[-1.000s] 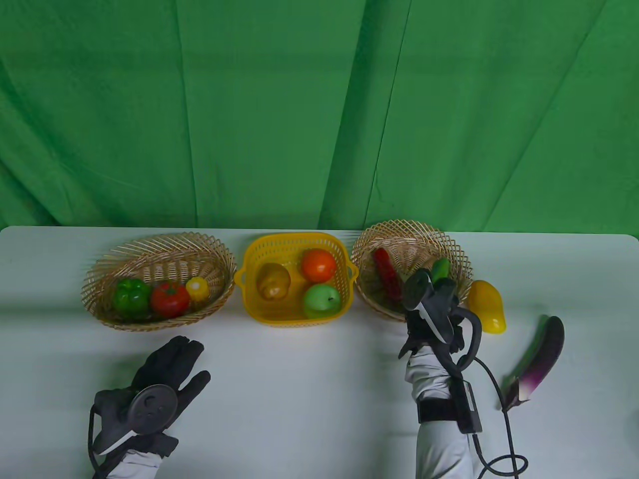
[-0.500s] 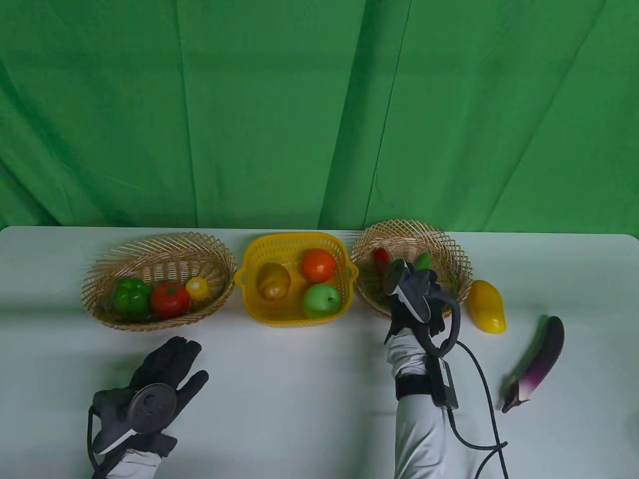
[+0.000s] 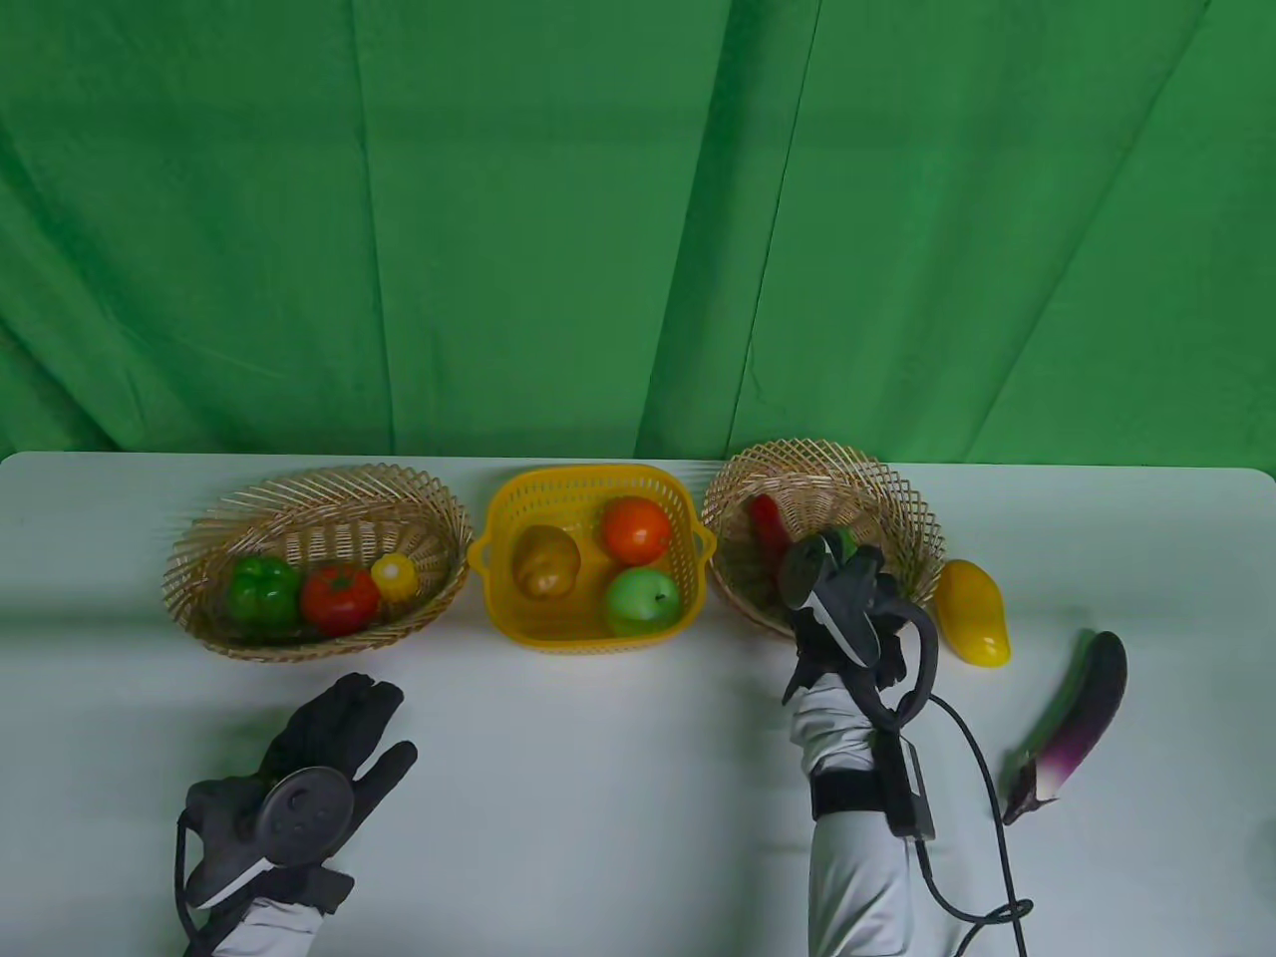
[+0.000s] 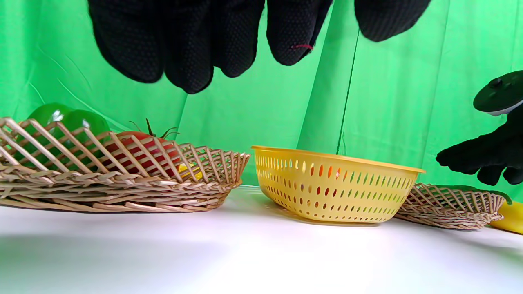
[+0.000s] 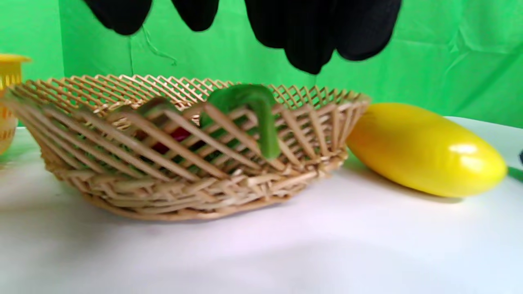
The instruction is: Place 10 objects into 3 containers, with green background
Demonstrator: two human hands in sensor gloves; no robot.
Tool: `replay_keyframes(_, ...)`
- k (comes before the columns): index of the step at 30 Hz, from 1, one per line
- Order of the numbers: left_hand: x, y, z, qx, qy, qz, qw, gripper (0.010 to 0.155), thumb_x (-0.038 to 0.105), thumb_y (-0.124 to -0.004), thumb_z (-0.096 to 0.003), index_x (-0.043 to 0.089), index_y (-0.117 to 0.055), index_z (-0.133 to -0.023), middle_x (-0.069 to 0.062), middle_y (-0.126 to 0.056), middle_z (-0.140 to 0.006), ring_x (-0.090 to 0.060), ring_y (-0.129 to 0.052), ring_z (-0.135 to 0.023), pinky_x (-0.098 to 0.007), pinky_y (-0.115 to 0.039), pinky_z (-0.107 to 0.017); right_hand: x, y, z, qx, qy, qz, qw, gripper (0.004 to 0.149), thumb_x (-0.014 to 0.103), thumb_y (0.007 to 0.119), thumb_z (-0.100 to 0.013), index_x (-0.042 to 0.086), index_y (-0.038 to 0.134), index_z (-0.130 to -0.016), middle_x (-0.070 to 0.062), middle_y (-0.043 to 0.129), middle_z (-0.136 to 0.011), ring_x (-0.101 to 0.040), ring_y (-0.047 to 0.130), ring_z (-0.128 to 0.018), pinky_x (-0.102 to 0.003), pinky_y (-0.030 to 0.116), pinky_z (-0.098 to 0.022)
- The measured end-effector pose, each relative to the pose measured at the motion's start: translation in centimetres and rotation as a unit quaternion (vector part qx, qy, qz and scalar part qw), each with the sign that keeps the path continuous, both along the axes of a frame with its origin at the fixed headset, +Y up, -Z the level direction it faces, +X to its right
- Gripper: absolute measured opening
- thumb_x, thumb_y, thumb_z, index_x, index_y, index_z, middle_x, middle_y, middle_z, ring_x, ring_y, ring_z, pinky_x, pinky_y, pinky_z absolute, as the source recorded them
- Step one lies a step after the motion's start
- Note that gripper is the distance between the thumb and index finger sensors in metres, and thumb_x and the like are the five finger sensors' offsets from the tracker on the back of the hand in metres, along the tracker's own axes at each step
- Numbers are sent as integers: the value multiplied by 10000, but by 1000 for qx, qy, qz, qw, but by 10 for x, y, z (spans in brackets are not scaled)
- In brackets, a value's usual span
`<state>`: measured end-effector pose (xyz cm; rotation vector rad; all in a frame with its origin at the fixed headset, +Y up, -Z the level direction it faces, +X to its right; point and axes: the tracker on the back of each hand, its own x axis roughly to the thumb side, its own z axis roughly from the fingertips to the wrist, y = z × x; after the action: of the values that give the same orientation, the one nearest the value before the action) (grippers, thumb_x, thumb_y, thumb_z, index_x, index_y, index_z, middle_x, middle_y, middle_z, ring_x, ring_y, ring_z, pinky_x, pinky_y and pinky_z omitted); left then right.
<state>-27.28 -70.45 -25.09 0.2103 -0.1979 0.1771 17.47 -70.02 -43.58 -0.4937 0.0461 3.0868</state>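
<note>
Green cucumber (image 5: 245, 112) inside the right wicker basket (image 3: 897, 498), leaning on the near wall, beside a red pepper (image 3: 770, 523); in the table view mostly hidden behind the right hand (image 3: 842, 613). Right hand above the basket's near rim, fingers (image 5: 310, 36) hanging spread and apart from the cucumber, gripping nothing. Just right of the basket, on the white table (image 3: 598, 797), a yellow mango (image 3: 975, 610), touching or almost touching the basket wall. Farther right, well apart, a purple eggplant (image 3: 1077, 723) lying slanted, stem end nearest.

In the middle, yellow plastic basket (image 3: 508, 598) with an orange (image 3: 636, 528), a green apple (image 3: 643, 600) and a pear (image 3: 545, 563). At left, oval wicker basket (image 3: 219, 638) with a green bell pepper (image 3: 261, 590), a tomato (image 3: 339, 596) and a small yellow fruit (image 3: 395, 574).

Left hand (image 3: 309, 778) low over the table in front of the left basket, fingers (image 4: 192, 49) loosely spread, empty.
</note>
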Motion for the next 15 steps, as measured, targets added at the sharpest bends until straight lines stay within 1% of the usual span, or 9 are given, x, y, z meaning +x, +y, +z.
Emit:
replay_keyframes(7,1,0,0,5,-5,2,1000,653,618,-601,-559,303,-605,-1131,-139,-696,-1146,-390,-827,-981,-560,-748,-634,22,5,28,29,-4,-20,999,655,529,602,-589,283,393,-1159,-241,463,-1196,-497,614,-1000,-642,564,-727)
replay_keyframes(15,3,-1,0,9,-13,3,1000,652,618,-601,-559,303,-607,-1129,-140,-697,-1146,-389,-827,-981,-560,-748,-634,57,10,68,57,-29,-35,997,663,536,600,-587,274,395,-1160,-247,457,-1196,-505,602,-1004,-652,548,-733)
